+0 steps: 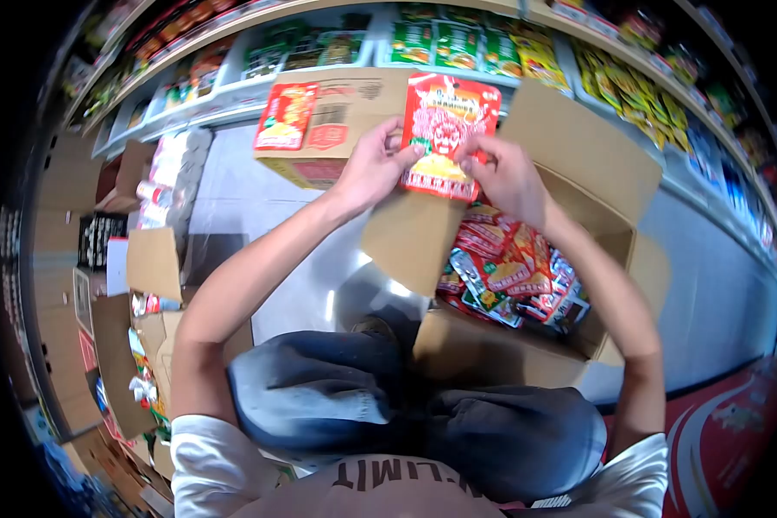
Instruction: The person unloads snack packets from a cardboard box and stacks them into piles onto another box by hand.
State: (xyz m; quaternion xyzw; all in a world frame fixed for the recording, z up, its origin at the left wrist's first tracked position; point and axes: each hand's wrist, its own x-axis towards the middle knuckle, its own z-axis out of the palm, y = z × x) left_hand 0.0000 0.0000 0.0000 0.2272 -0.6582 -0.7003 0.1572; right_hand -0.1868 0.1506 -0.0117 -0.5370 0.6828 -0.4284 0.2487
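Note:
Up in front of me, a red snack packet (447,129) with a printed figure and a yellow lower part is held upright by its two sides. My left hand (378,162) pinches its left edge, the thumb on the front. At the right edge, my right hand (508,177) is closed on it with bent fingers. Below my right forearm stands an open cardboard box (609,220), flaps spread, holding several red and mixed-colour packets (505,268). Behind my left hand is a closed carton (354,104) with a similar red packet (287,116) lying on top.
Shelves with green packets (457,45) and yellow packets (639,91) curve along the back. To the left are plastic-wrapped goods (168,186) and opened cardboard boxes (154,259). My bent knees (319,397) are close to the open box. A red printed surface (725,440) lies at lower right.

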